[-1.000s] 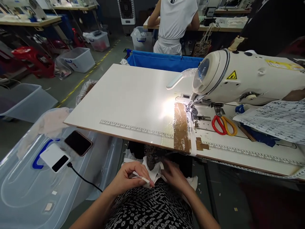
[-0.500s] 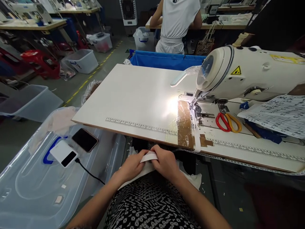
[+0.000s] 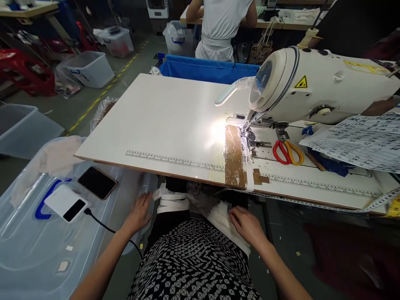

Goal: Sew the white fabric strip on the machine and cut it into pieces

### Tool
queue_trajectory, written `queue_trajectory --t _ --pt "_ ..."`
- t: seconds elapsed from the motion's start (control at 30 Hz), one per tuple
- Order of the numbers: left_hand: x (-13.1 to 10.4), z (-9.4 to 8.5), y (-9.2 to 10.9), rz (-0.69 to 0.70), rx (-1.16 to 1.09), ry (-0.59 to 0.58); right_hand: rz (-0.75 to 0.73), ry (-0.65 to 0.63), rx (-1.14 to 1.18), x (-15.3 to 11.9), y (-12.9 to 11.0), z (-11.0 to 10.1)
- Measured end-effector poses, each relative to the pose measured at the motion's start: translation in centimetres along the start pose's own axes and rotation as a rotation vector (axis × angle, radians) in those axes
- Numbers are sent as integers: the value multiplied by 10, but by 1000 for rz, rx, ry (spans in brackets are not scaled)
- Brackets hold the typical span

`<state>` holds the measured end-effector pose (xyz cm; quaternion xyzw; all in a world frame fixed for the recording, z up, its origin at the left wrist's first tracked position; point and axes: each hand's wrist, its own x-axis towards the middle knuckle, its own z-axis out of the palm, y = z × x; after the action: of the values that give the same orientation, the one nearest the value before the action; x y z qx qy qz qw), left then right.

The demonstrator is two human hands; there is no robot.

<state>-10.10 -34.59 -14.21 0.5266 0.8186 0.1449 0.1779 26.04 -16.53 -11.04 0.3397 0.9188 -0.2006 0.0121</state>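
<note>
My left hand (image 3: 139,213) is open, its fingers stretched out just left of a bundle of white fabric strips (image 3: 173,203) on my lap. The gap between those fingertips and the strip's loose end is hard to judge. On the right side of my lap lies white gathered fabric (image 3: 223,221). My right hand (image 3: 246,225) rests at its right edge, fingers loosely bent and apart, touching it without a visible grip. A sewing machine (image 3: 306,85) stands on the white table (image 3: 162,121) in front, its lamp lit, with a narrow white band (image 3: 250,175) hanging over the table edge.
Red-and-orange-handled scissors (image 3: 288,152) lie beside the machine, near written paper sheets (image 3: 359,139). At left, a clear lidded bin (image 3: 28,254) bears a phone (image 3: 98,183) and a white power bank (image 3: 66,203) with a cable. A person in white (image 3: 223,27) sits beyond the blue cloth bin (image 3: 200,68).
My hands have moved apart from the folded white strip they held together. The strips and fabric now lie on my lap. The view has shifted slightly.
</note>
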Motion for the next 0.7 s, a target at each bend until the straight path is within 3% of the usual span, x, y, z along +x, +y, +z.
queue_trajectory --t 0.07,0.17,0.27,0.37,0.5,0.7 --pt "1 7 23 22 -107 -17 62 -19 -28 -15 6 5" --pt "7 13 74 74 -301 -127 102 -12 -62 -27 5 16" --pt "11 26 129 152 -508 -369 111 24 -66 -27 -1 26" --pt "14 50 168 190 -639 -604 115 57 -44 -22 -4 33" --pt "19 84 187 112 -684 -763 153 101 10 -13 -2 43" --pt "27 109 184 -113 -791 -859 248 149 152 -3 7 50"
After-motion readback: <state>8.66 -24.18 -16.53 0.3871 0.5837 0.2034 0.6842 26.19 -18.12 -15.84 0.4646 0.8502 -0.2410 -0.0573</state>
